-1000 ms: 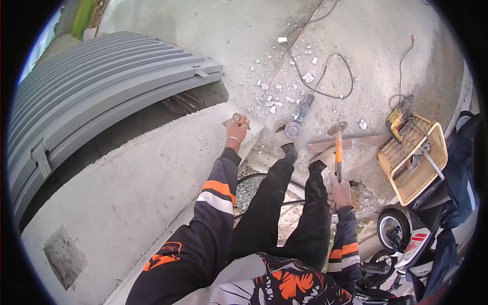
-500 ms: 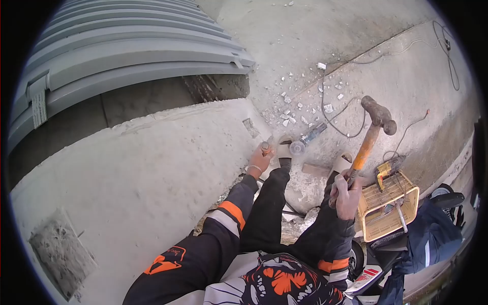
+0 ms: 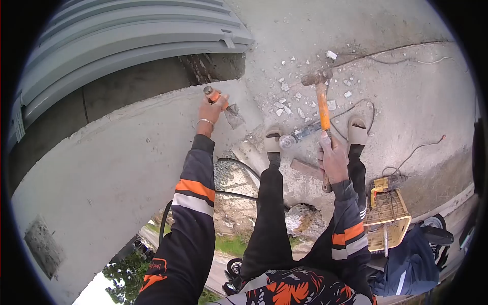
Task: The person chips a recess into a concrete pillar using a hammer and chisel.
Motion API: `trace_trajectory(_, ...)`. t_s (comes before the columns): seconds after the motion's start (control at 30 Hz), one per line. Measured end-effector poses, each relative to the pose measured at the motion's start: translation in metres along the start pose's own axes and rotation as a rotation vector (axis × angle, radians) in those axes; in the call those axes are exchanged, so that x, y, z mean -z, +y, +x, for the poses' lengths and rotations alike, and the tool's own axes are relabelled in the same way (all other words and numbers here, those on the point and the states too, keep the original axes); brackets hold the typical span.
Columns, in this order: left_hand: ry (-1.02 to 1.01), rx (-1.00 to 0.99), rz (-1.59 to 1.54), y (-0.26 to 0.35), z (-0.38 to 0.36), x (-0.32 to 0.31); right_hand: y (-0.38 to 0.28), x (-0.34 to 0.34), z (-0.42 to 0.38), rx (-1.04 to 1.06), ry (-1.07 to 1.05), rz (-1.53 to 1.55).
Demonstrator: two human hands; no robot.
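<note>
My left hand [image 3: 211, 109] is closed round an orange-sleeved chisel [image 3: 215, 96], whose blunt end points up and left. It is over the concrete ledge, beside a rough chipped patch [image 3: 234, 116]. My right hand [image 3: 333, 156] grips the orange handle of a hammer [image 3: 323, 104]; the rusty metal head is up and away from the chisel, over the rubble. An angle grinder [image 3: 300, 134] lies on the floor between my feet, its disc close to my left sandal.
White rubble [image 3: 287, 109] and a cable are scattered ahead. A brick-like block [image 3: 306, 168] lies near my feet. At the right, a yellow drill [image 3: 380, 186] rests against a yellow basket [image 3: 373, 217]. Grey corrugated metal [image 3: 137, 40] is at the upper left, above a gap.
My left hand has moved up and left with the chisel, which now shows its orange sleeve. My right hand and the hammer have shifted left. The view has also shifted.
</note>
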State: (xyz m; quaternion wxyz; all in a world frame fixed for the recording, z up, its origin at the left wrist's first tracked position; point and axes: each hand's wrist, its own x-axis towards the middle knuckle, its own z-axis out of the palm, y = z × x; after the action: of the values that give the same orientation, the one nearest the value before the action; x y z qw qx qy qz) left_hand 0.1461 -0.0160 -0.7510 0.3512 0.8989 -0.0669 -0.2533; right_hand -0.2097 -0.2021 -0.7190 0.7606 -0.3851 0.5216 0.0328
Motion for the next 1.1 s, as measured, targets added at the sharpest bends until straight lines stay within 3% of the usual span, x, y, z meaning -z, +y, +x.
trace_trajectory(0.1,-0.049,-0.120,0.349,-0.005,0.037,-0.009,0.033,0.016,-0.002,-0.093,-0.031,0.035)
trace_trajectory(0.2,-0.268,-0.285,0.520,-0.002,0.054,-0.019,0.070,0.019,0.000,-0.128,0.002,0.018)
trace_trajectory(0.3,-0.522,-0.208,0.655,-0.020,0.078,-0.031,0.090,0.008,0.001,-0.127,0.042,0.079)
trace_trajectory(0.33,-0.583,-0.165,0.608,-0.051,0.096,-0.035,0.095,0.000,0.002,-0.127,0.053,0.102)
trace_trajectory(0.5,-0.698,-0.240,0.626,-0.092,0.098,-0.044,0.117,-0.045,0.020,-0.084,0.031,0.144)
trace_trajectory(0.63,-0.749,-0.256,0.757,-0.075,0.097,-0.044,0.091,-0.081,0.027,-0.122,-0.058,0.248)
trace_trajectory(0.77,-0.845,-0.321,0.756,-0.085,0.112,-0.038,0.027,-0.100,0.012,0.091,-0.162,0.484)
trace_trajectory(0.93,-0.888,-0.461,0.855,-0.087,0.110,-0.044,-0.064,-0.124,-0.006,0.657,0.032,0.962)
trace_trajectory(1.03,-0.858,-0.446,0.864,-0.084,0.110,-0.047,0.012,-0.175,0.040,0.642,0.287,0.568)
trace_trajectory(1.1,-0.828,-0.411,0.886,-0.092,0.105,-0.049,0.108,-0.203,0.085,0.582,0.408,-0.369)
